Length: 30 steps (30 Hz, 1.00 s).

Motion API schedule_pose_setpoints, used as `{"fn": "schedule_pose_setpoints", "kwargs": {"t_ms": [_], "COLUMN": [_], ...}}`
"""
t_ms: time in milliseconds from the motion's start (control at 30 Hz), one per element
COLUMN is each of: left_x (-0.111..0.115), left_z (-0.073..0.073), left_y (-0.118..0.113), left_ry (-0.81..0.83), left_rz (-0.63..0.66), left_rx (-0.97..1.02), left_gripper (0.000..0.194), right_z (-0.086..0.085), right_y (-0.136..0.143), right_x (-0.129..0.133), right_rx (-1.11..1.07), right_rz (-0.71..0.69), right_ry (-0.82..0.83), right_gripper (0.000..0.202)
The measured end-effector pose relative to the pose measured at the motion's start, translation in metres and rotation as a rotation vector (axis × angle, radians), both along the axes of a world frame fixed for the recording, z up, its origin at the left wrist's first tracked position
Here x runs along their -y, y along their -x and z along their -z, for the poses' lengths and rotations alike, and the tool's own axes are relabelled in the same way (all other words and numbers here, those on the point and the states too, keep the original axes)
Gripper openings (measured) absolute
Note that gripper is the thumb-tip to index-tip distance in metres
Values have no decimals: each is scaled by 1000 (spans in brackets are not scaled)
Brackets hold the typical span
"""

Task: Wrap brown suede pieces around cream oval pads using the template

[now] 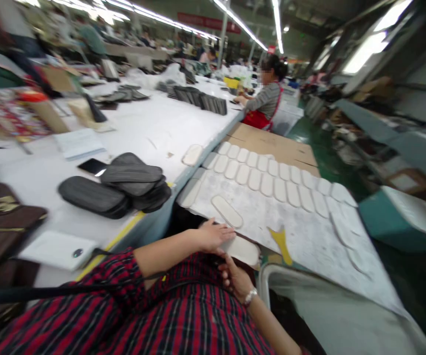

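My left hand [215,235] lies flat with fingers stretched out across one end of a white oval piece [245,251] close to my body. Just below it, my right hand [237,280] has curled fingers near the piece's lower edge; what they grip, if anything, is hidden. Another white oval piece [227,211] lies apart on the pale board [309,241] ahead. To the right of my hands rests a yellow spreader-like tool [281,245]. Rows of similar white ovals [266,183] cover the far part of the board.
On the white table [139,133] at left are stacked dark oval pieces [131,180], a phone [92,166] and a white device [58,250]. A pale bin [331,301] stands at right front. Farther off, a co-worker [266,93] sits by the table.
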State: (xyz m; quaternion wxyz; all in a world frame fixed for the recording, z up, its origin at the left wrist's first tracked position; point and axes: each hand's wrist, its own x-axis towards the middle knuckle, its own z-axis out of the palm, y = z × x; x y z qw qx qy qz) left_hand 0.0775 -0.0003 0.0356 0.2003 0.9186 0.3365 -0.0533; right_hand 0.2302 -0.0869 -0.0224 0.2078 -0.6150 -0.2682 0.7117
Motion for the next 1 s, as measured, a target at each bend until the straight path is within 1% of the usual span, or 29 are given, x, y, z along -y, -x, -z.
{"fn": "schedule_pose_setpoints", "kwargs": {"t_ms": [67,133,233,333,433,533,600,633,700,767,800,867,900,933,967,1000], "left_x": [3,8,30,68,109,144,155,156,149,135,126,110,103,97,92,88], "left_z": [-3,-6,-16,-32,-43,-43,-36,-32,-21,-10,-5,3,7,9,10,10], "left_y": [3,11,32,71,119,158,174,180,185,182,179,169,164,160,155,151], "left_ry": [13,0,-92,-197,-213,-206,-189,-192,-184,-182,-172,-159,-156,-162,-170,-180], "left_rz": [4,-25,-143,-347,-558,-730,-847,-907,-969,-950,-921,-848,-815,-793,-778,-771], "left_rx": [27,54,139,308,342,304,279,287,309,341,352,371,375,379,381,381], "left_gripper": [64,67,67,63,46,40,40,40,39,39,39,42,44,45,46,46], "right_z": [3,6,7,5,1,-9,-16,-19,-19,-16,-14,-15,-19,-26,-34,-44], "right_y": [4,9,15,23,32,44,53,58,66,71,72,67,60,49,35,16], "right_x": [0,-2,-3,-5,-9,-11,-13,-14,-19,-23,-24,-19,-15,-9,-4,-1], "right_rx": [-91,-168,-232,-244,-261,-235,-219,-234,-273,-285,-291,-371,-442,-524,-602,-660], "right_rz": [72,80,64,78,106,128,131,131,124,97,67,-135,-260,-378,-473,-514], "right_ry": [62,94,148,219,258,237,219,228,232,247,263,298,268,203,105,-35], "right_gripper": [52,51,51,51,50,50,51,52,53,56,58,61,57,51,43,38]}}
